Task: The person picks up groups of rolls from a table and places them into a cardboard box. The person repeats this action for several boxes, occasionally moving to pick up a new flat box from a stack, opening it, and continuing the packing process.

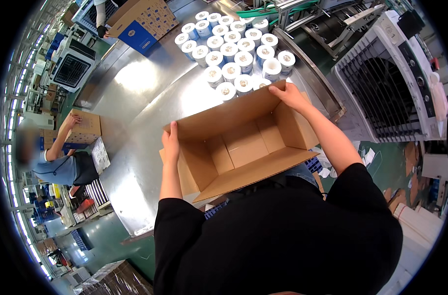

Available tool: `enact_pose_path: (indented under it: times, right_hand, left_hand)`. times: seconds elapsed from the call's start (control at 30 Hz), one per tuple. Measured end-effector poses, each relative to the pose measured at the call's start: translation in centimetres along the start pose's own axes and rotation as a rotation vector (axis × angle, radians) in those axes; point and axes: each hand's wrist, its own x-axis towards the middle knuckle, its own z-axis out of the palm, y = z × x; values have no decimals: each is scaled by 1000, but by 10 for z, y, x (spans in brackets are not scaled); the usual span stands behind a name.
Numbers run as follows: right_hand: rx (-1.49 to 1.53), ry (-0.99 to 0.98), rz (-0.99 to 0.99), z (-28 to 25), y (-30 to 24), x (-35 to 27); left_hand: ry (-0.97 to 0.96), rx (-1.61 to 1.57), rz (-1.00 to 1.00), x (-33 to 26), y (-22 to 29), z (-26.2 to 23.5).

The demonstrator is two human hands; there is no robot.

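Note:
An open cardboard box (243, 147) stands tilted toward me at the near edge of the metal table, its flaps spread and nothing inside. My left hand (171, 142) grips the far flap at its left corner, thumb on the inner face. At the other end of that flap, my right hand (290, 96) holds the right corner with the fingers behind the board. Just beyond the box, several white rolls with blue wrappers (229, 51) stand upright in a close group.
A steel table (130, 105) spreads ahead and left. A blue-and-tan printed box (145, 27) stands at its far side. At the left, a co-worker (61, 162) handles another carton (86, 127). A large air cooler (388, 81) stands right, near conveyor framing (327, 29).

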Motion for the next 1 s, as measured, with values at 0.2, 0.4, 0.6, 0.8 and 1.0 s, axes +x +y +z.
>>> enact_pose_path:
  times: [0.2,0.4,0.6,0.8,1.0]
  right_hand:
    - [-388,9,182,3,10,62]
    - [-409,-263,245,-17,64,89]
    - [-495,-681,345,16,83,95]
    - [-842,-152,371,16,124,112]
    - [-791,-120,315,11,127,157]
  left_hand:
    - [36,584,86,39,-14,27]
    - [-672,1068,90,48,11,77]
    - [-1104,764,-259,50,-43,132]
    - [-268,714,470,99,-59,225]
    - [-521,986,910,199,-36,230]
